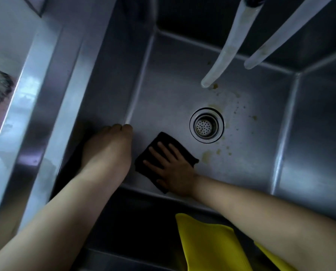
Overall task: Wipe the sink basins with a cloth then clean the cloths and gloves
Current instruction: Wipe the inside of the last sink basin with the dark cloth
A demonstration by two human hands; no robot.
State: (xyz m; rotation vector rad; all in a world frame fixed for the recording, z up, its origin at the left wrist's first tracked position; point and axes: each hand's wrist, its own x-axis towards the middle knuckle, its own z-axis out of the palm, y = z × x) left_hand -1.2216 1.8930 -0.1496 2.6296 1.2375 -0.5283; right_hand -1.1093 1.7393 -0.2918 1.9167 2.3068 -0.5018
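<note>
I look down into a steel sink basin with brown spots around its round drain strainer. A dark folded cloth lies flat on the basin floor near the front left corner. My right hand presses on it with fingers spread straight. My left hand rests against the left wall of the basin, fingertips at the corner seam, holding nothing. A yellow glove hangs over the sink's front edge under my right forearm.
Two pale translucent hoses hang from the tap at the top and end above the basin floor behind the drain. A steel ledge runs along the left side of the sink. Something dark and pink sits at the far left edge.
</note>
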